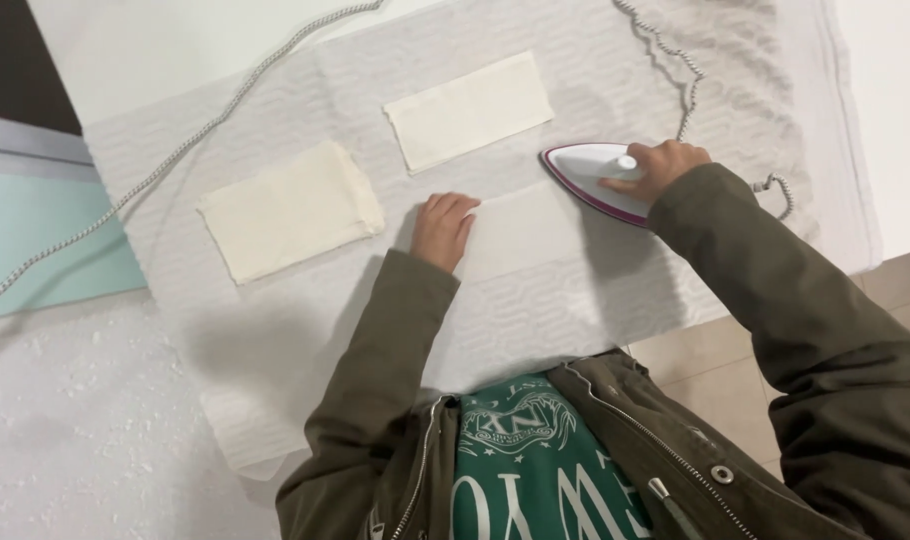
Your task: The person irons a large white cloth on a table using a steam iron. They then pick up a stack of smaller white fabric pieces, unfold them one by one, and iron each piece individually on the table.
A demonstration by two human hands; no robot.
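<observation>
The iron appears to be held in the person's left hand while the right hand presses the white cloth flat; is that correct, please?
Not quite: the head view shows the hands reversed. The right hand holds the iron, and the left hand presses the white cloth flat.

Olive-green zip jacket with long sleeves, metal snap buttons, green printed top beneath, perhaps a sweatshirt

Soft, even light fell from above and slightly ahead, leaving the white padded cloth [305,100] bright without harsh glare. Diffuse shadows pooled beneath the left hand [443,230] and along the sleeve, and a broad grey shadow spread toward the near edge. The iron [597,178] showed a mild sheen. Focus held sharp throughout, though straight edges bowed slightly toward the corners.
</observation>
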